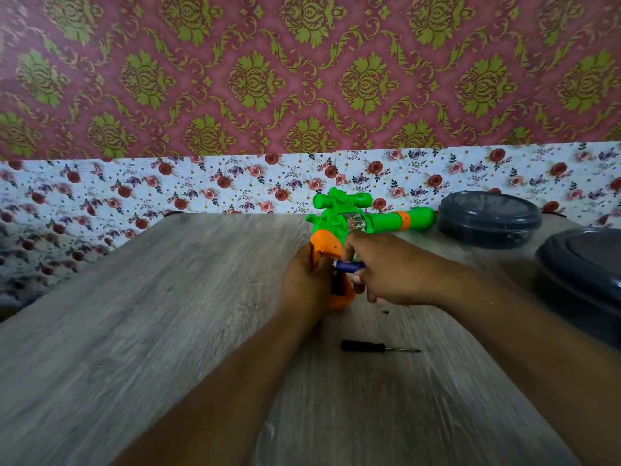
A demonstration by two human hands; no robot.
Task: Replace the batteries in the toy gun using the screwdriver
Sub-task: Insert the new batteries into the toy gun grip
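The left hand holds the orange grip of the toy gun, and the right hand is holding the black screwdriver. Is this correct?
Not quite. In the head view the screwdriver lies on the table, untouched. The right hand holds a blue battery at the toy gun's orange grip, which the left hand holds.

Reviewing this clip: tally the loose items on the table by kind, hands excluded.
Toy gun: 1
Battery: 1, held by the right hand at the grip, which the left hand holds
Screwdriver: 1
Dark lidded containers: 2
Small dark speck, maybe a screw: 1
Total: 6
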